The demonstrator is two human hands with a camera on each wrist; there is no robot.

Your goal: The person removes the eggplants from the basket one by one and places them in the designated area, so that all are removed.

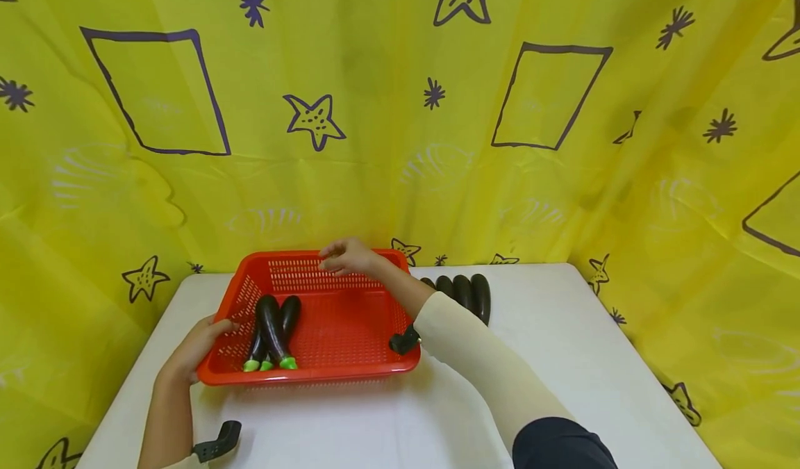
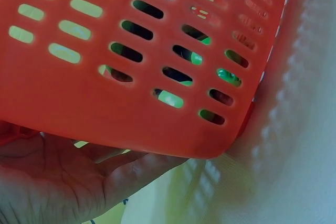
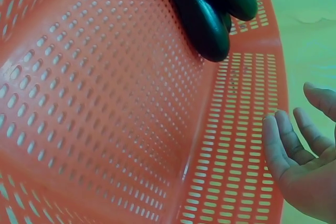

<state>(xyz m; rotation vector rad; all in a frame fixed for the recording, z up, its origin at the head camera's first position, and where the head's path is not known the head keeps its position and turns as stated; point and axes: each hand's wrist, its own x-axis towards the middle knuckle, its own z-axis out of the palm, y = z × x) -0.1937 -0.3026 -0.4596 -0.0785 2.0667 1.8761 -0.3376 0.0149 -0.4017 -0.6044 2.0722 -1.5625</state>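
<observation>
A red plastic basket (image 1: 344, 330) with slotted walls stands on the table. My left hand (image 1: 198, 347) grips its left rim, and in the left wrist view that hand's palm (image 2: 52, 187) lies along the rim under the slotted wall. Three dark eggplants (image 1: 271, 326) lie in the left part of the basket, green stem ends toward me. Over the basket's far rim is my right hand (image 1: 347, 256), fingers relaxed and holding nothing. From the right wrist, the hand (image 3: 307, 166) overlaps the far wall, apart from the eggplants (image 3: 202, 19).
Several more eggplants (image 1: 480, 297) lie side by side on the white table (image 1: 550, 344) to the right of the basket, partly hidden by my right forearm. A yellow patterned curtain (image 1: 375, 191) hangs behind and along both sides.
</observation>
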